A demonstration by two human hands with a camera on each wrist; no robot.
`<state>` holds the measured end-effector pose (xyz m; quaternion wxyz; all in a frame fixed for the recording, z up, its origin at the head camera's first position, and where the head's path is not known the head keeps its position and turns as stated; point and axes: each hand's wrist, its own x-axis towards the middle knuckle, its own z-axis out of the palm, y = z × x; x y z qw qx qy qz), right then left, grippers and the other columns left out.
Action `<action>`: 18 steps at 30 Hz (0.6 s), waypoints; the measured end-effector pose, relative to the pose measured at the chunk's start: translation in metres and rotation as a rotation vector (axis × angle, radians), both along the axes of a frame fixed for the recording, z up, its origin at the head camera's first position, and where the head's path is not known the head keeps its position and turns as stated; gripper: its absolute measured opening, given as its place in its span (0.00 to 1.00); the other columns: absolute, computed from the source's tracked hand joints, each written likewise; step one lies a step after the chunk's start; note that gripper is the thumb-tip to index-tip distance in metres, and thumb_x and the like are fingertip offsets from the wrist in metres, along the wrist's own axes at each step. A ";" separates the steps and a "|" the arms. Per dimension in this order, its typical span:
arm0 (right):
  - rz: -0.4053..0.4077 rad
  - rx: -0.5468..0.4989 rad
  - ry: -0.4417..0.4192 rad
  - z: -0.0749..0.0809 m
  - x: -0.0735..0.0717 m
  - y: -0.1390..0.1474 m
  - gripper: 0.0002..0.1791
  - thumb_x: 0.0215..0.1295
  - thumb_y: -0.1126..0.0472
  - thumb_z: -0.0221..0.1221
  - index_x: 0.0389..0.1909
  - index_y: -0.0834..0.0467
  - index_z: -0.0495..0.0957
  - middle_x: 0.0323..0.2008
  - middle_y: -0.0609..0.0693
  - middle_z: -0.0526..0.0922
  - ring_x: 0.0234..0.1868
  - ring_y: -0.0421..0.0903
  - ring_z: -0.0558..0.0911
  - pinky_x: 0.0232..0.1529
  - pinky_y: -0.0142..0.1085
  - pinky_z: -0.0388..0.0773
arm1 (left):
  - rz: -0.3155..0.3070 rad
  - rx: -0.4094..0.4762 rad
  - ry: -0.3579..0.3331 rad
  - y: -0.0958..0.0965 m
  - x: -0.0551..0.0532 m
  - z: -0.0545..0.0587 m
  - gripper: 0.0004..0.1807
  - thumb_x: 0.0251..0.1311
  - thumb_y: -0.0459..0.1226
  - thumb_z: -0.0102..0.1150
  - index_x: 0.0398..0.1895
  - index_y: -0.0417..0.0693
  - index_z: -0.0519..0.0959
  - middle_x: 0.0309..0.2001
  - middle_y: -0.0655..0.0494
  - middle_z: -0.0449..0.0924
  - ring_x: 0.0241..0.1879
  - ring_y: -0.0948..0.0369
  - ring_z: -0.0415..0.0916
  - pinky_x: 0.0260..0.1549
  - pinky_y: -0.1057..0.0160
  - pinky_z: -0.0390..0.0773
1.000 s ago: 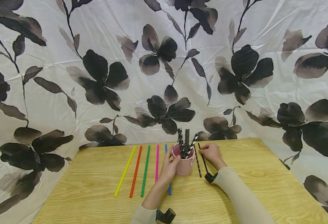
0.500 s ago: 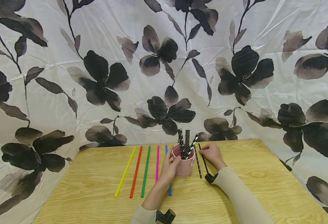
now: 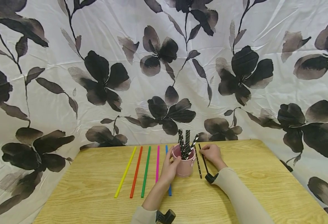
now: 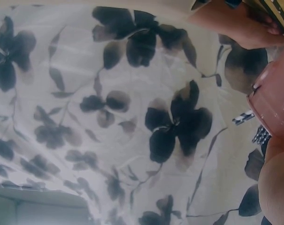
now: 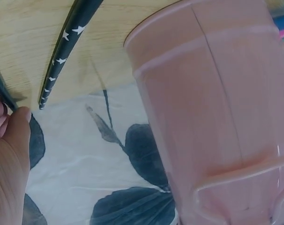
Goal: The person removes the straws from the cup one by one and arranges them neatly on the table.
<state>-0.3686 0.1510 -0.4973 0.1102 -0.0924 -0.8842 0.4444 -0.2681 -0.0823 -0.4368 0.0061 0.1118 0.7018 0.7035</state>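
My left hand (image 3: 168,169) grips a small pink pail (image 3: 184,169) from its left side, thumb near the rim. Several black-and-white patterned paper straws (image 3: 187,143) stand in the pail, leaning apart. To the right of it, my right hand (image 3: 212,154) pinches a thin black straw (image 3: 205,164) near its far end, with the straw lying along the tabletop. A black straw with white stars (image 5: 62,58) lies between that one and the pail. In the right wrist view, thumb and fingers (image 5: 19,126) meet on the dark straw. The left wrist view catches only the pail's edge (image 4: 273,96).
Left of the pail, a yellow straw (image 3: 124,174), a red straw (image 3: 135,174), a green straw (image 3: 145,174), a pink straw (image 3: 157,163) and a blue straw (image 3: 170,189) lie on the wooden table (image 3: 91,186). A floral cloth (image 3: 164,84) hangs behind.
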 end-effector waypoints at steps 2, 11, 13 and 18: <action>0.002 -0.035 0.008 0.000 0.001 0.001 0.08 0.47 0.57 0.64 0.24 0.59 0.81 0.12 0.50 0.76 0.11 0.42 0.74 0.12 0.32 0.70 | 0.004 -0.003 0.004 0.001 -0.002 -0.003 0.29 0.62 0.39 0.46 0.66 0.55 0.52 0.62 0.47 0.55 0.61 0.49 0.51 0.56 0.47 0.53; 0.020 -0.346 0.002 0.011 0.013 0.003 0.11 0.52 0.60 0.62 0.32 0.64 0.80 0.24 0.61 0.78 0.20 0.49 0.77 0.14 0.35 0.73 | 0.000 0.000 -0.015 0.002 0.017 0.015 0.30 0.62 0.37 0.45 0.66 0.47 0.50 0.63 0.42 0.52 0.62 0.47 0.47 0.57 0.46 0.49; 0.033 -0.368 0.000 0.019 0.019 0.000 0.12 0.52 0.58 0.61 0.35 0.62 0.79 0.29 0.62 0.78 0.24 0.54 0.78 0.20 0.39 0.76 | 0.002 -0.004 -0.016 0.002 0.018 0.016 0.30 0.62 0.37 0.45 0.66 0.47 0.50 0.63 0.42 0.52 0.62 0.47 0.47 0.57 0.46 0.48; 0.101 -0.393 0.040 0.046 0.035 -0.010 0.16 0.57 0.55 0.58 0.40 0.62 0.78 0.38 0.64 0.77 0.32 0.64 0.77 0.31 0.48 0.76 | 0.010 -0.009 -0.002 0.003 0.015 0.014 0.30 0.62 0.38 0.46 0.66 0.47 0.50 0.64 0.42 0.52 0.63 0.49 0.47 0.58 0.47 0.48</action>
